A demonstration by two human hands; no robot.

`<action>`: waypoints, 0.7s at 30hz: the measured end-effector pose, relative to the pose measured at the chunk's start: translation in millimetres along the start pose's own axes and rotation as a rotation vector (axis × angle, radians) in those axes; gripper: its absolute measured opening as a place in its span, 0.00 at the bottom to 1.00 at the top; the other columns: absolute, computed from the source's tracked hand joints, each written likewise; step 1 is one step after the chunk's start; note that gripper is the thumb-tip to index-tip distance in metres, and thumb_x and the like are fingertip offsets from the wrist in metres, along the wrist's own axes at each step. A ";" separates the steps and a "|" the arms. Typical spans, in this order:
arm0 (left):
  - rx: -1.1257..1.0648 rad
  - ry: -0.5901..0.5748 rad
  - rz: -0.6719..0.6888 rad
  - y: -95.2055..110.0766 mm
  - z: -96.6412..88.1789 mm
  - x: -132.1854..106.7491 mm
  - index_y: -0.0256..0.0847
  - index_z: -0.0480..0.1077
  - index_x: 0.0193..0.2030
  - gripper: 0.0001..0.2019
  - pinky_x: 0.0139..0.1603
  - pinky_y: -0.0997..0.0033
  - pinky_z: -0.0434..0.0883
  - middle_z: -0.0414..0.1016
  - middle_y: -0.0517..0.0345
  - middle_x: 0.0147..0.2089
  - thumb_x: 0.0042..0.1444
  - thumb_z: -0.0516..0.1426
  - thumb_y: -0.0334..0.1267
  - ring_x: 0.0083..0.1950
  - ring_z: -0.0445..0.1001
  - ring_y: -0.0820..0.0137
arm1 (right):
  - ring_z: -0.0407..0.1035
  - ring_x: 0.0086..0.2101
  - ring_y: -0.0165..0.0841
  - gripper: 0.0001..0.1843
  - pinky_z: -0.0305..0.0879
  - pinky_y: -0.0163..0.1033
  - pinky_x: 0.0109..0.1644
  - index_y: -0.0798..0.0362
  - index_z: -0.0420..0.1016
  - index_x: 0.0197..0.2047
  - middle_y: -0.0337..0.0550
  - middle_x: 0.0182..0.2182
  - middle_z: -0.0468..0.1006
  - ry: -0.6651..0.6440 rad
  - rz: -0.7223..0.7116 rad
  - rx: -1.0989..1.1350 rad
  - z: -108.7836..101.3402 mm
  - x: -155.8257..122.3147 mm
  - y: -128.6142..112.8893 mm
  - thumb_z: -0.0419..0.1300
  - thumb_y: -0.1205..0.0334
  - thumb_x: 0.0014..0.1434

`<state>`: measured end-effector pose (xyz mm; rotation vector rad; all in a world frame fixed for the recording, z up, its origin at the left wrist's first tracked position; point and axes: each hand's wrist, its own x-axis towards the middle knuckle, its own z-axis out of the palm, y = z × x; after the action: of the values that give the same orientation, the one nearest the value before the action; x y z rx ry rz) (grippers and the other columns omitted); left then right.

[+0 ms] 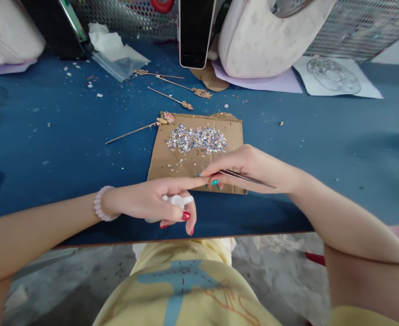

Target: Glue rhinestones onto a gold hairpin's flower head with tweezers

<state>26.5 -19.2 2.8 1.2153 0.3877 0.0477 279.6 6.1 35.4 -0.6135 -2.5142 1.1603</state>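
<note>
My left hand point(161, 194), with a beaded bracelet point(104, 203) at the wrist, is curled around a small white object point(178, 200), mostly hidden by the fingers. Its index finger stretches right and meets the fingertips of my right hand point(250, 167). Slim metal tweezers point(247, 177) lie in my right hand, pointing back toward the wrist. Both hands are at the near edge of a cardboard piece point(199, 170). Glittering blue, white and purple chips point(199, 138) are heaped on it. A hairpin point(131, 132) with a pink flower end rests on the cardboard's left corner.
Several more metal hairpins point(172, 97) lie behind the cardboard on the blue table point(304, 149). A clear plastic bag point(117, 63), a phone point(195, 34) and a pale bag point(270, 40) stand or lie farther back. A printed sheet point(338, 77) is at the back right.
</note>
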 end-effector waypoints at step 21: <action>0.050 -0.025 0.057 -0.5 5.3 -2.5 0.53 0.43 0.73 0.34 0.26 0.85 0.68 0.78 0.57 0.38 0.64 0.53 0.35 0.26 0.66 0.79 | 0.71 0.28 0.22 0.14 0.66 0.24 0.30 0.64 0.73 0.48 0.43 0.29 0.79 0.028 0.116 0.527 17.3 0.6 3.9 0.59 0.62 0.64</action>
<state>25.7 -24.8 4.5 1.2755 0.3339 0.0724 272.4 -2.5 21.7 -0.6245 -2.0360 1.7507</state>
